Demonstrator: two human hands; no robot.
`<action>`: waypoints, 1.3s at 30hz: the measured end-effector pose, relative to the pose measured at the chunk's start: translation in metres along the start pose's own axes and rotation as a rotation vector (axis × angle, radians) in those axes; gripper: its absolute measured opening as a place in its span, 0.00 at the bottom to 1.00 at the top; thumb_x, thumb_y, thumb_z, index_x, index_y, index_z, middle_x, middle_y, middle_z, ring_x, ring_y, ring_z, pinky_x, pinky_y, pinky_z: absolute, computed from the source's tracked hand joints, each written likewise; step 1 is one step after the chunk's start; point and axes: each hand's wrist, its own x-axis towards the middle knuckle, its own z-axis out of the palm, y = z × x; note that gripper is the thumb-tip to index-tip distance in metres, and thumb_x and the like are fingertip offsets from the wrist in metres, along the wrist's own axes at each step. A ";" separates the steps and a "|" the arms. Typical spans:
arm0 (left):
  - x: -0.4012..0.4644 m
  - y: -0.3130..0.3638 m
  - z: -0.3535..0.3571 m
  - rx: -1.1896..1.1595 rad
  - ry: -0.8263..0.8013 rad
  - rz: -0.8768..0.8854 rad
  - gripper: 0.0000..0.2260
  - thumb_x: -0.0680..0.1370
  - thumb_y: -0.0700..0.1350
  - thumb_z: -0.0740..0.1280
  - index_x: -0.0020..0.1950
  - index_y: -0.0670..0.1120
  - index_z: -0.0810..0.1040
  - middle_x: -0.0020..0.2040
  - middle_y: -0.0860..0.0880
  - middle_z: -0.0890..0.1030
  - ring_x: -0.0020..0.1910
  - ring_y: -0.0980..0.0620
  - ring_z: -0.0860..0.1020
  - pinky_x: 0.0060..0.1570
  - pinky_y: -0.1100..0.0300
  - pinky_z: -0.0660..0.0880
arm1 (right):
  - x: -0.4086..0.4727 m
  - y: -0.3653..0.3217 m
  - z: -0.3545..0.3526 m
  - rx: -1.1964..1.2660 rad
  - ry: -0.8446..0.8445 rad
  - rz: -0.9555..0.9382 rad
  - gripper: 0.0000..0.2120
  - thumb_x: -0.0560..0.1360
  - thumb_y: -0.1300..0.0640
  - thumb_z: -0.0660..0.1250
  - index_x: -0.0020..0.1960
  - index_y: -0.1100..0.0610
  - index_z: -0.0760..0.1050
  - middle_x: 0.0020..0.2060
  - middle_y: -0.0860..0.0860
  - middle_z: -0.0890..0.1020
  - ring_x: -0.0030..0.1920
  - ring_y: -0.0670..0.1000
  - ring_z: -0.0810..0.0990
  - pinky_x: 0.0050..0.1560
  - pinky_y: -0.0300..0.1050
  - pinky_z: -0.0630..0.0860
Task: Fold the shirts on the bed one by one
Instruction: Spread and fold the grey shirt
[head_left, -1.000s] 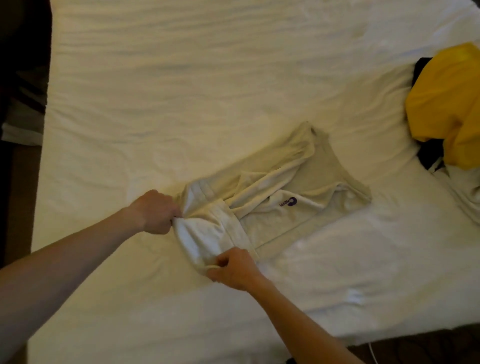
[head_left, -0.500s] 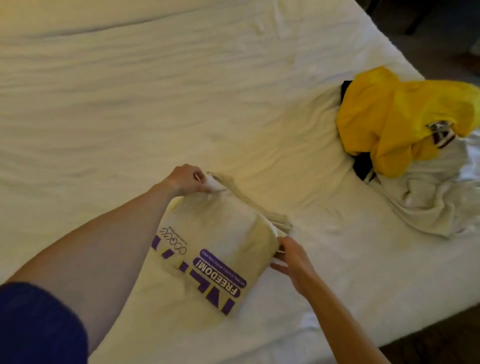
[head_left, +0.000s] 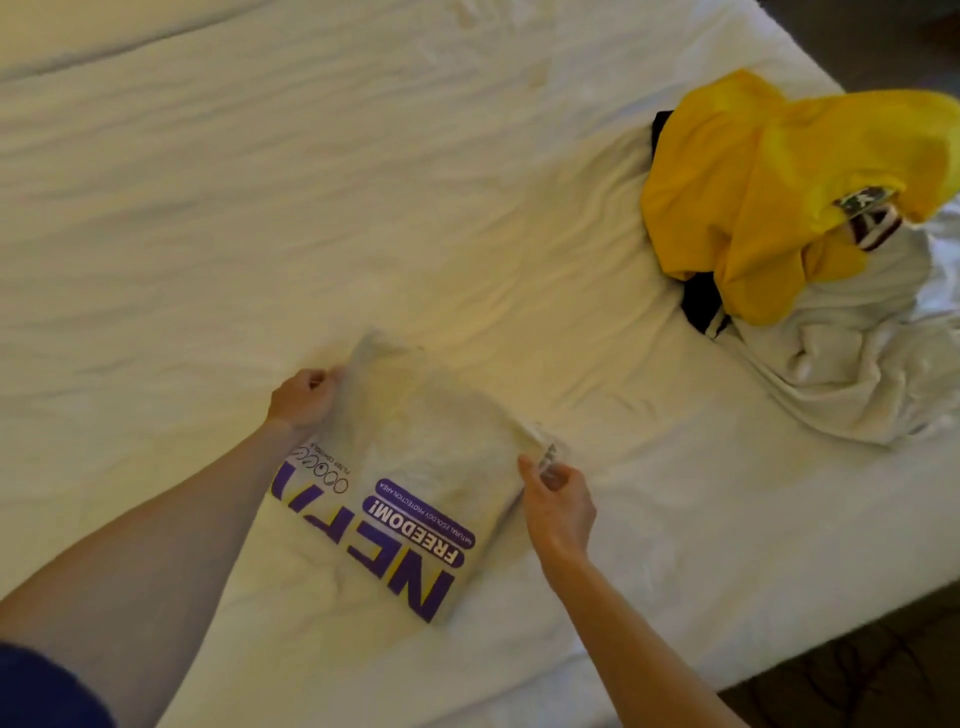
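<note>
Cream shirt (head_left: 415, 467) with purple lettering, yellow shirt (head_left: 769, 171), white bedsheet (head_left: 260, 208).

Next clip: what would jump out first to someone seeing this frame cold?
Probably the bright yellow shirt, crumpled atop a heap of white and dark clothes at the bed's right edge. Next, the folded white shirt with bold purple lettering near the front edge, its far corners pinched by the left hand and the right hand.
</note>
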 end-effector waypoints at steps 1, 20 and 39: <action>-0.002 -0.009 0.001 0.033 -0.009 -0.039 0.30 0.79 0.67 0.56 0.65 0.43 0.75 0.63 0.41 0.77 0.60 0.40 0.75 0.54 0.52 0.69 | -0.007 0.007 0.001 -0.030 -0.056 0.029 0.15 0.73 0.40 0.72 0.47 0.51 0.76 0.40 0.43 0.79 0.42 0.44 0.78 0.46 0.42 0.74; -0.211 -0.086 0.081 -0.024 0.334 -0.135 0.15 0.74 0.51 0.72 0.58 0.48 0.77 0.56 0.48 0.81 0.55 0.43 0.78 0.52 0.47 0.76 | 0.009 0.032 -0.082 -0.377 -0.181 -0.139 0.14 0.79 0.45 0.66 0.45 0.55 0.80 0.38 0.51 0.84 0.41 0.52 0.83 0.46 0.54 0.81; -0.056 0.099 0.089 0.146 -0.654 0.307 0.16 0.67 0.43 0.80 0.52 0.46 0.82 0.53 0.47 0.83 0.48 0.51 0.80 0.45 0.60 0.76 | -0.045 0.070 -0.051 0.585 -0.406 0.397 0.22 0.69 0.63 0.72 0.62 0.65 0.76 0.51 0.63 0.84 0.50 0.60 0.85 0.44 0.50 0.83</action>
